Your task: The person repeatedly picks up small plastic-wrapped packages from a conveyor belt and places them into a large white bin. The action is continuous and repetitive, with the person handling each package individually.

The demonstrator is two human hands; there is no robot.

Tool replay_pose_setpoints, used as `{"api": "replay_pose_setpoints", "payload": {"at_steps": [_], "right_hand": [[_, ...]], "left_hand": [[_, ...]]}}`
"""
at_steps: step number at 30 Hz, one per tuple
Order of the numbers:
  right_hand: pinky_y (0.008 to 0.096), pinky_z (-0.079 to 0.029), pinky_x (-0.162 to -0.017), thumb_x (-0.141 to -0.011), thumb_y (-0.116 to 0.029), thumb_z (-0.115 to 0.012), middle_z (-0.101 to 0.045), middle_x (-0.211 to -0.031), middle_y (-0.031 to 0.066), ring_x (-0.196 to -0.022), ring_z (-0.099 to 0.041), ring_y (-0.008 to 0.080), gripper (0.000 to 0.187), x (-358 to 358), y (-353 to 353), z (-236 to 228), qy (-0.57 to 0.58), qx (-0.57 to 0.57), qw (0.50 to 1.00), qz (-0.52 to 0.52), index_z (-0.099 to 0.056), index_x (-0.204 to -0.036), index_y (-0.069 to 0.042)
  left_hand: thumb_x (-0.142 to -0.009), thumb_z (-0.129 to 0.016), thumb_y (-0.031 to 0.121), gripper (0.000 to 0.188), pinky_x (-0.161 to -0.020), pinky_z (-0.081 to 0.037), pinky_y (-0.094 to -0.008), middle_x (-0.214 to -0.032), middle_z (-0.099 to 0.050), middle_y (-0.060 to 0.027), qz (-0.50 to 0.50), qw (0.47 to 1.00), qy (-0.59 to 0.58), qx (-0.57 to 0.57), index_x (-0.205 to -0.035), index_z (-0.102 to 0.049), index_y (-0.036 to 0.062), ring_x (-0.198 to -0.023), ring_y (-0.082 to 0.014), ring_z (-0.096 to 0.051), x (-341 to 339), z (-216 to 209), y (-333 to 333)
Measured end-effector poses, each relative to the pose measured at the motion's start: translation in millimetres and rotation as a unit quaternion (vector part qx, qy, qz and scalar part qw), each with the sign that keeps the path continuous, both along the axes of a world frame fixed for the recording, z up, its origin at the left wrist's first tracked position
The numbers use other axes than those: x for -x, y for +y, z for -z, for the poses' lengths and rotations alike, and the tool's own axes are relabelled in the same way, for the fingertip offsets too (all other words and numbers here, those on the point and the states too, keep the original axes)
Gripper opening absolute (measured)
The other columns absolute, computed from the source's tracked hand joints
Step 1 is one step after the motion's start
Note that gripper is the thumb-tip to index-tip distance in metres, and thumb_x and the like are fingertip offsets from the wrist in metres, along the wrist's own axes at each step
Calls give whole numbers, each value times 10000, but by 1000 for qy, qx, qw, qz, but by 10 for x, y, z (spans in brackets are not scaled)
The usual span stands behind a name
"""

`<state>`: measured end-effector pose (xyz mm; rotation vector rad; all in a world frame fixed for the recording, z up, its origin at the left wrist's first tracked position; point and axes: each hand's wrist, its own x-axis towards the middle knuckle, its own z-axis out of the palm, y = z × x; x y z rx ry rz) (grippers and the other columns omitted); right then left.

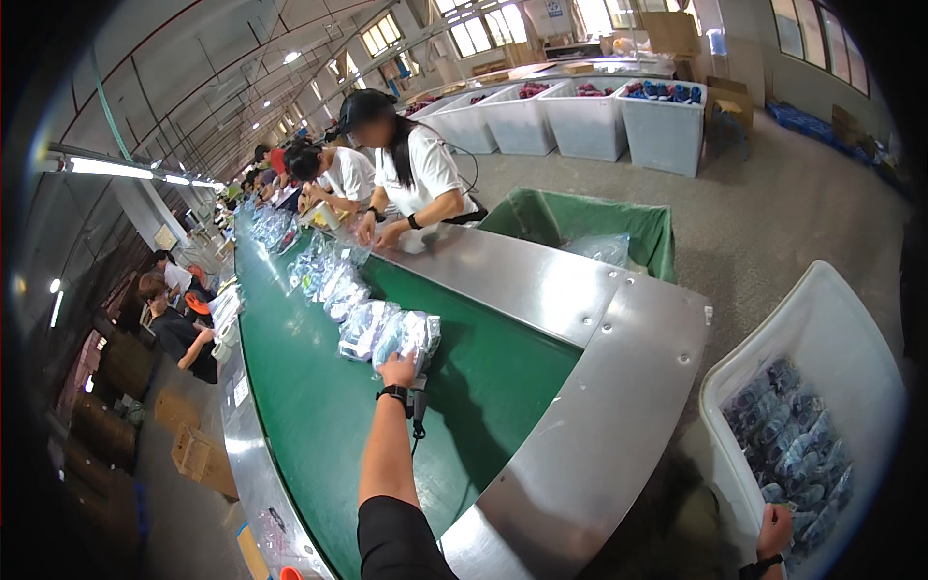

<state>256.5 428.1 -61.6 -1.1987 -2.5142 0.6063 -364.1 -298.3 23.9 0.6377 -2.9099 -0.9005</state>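
My left hand reaches out over the green conveyor belt, its fingers closed on the near end of a clear plastic bag of pale shoes. More clear-bagged shoes lie in a line beyond it, close together along the belt. A dark handheld device with a cable is beside my left wrist. At the lower right, my right hand is closed at the near rim of a white bin. Many bagged dark-blue shoes fill the bottom of that bin.
A metal ledge borders the belt. Across it, a person in a white shirt handles bags beside a green-lined bin. White tubs of coloured shoes line the back. Cartons stand at left, near another worker.
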Motion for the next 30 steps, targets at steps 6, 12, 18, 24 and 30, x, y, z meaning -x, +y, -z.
{"api": "replay_pose_setpoints", "payload": {"at_steps": [6, 12, 18, 24, 30], "right_hand": [[426, -446, -714, -982, -213, -631, -587, -819, 168, -777, -575, 331, 245, 44, -113, -166, 22, -5, 1000, 3, -614, -862, 0], [428, -444, -706, -985, -213, -632, -580, -830, 185, -766, -567, 343, 248, 67, -144, -179, 37, 1, 999, -2, -609, -881, 11], [416, -464, -731, -970, -207, -656, -608, -860, 157, -790, -585, 333, 220, 83, -191, -227, 58, 0, 998, -2, -634, -921, 6], [416, -469, -736, -954, -202, -664, -623, -883, 148, -817, -603, 326, 204, 81, -238, -326, 82, 9, 996, -18, -644, -918, -1], [407, -490, -783, -941, -203, -678, -644, -921, 145, -875, -631, 323, 200, 50, -208, -324, 86, -2, 995, -54, -656, -943, -4]], "left_hand": [[-960, -578, 523, 629, -1119, -366, -542, -1470, -485, -241, -32, 995, 48, 80, -1424, -575, 99, -1328, -422, -481, 86, -15, 290], [-860, -775, 246, 573, -1069, -423, -518, -1409, -420, -218, -17, 981, 187, 48, -1365, -545, 103, -1238, -454, -503, -433, 158, 797], [-913, -711, 516, 695, -1074, -410, -514, -1392, -380, -262, 72, 970, 227, -48, -1354, -524, 13, -1265, -433, -450, -1178, -56, 1336], [-701, -721, 824, 1224, -1031, -490, -506, -1276, -441, -151, -120, 681, 8, -722, -1499, -314, -10, -1127, -282, -472, -1836, -125, 1546], [-872, -702, 649, 982, -850, -600, -509, -1289, -611, -274, -168, 767, 91, -613, -1392, -446, -144, -1039, -365, -693, -1653, 210, 1187]]}}
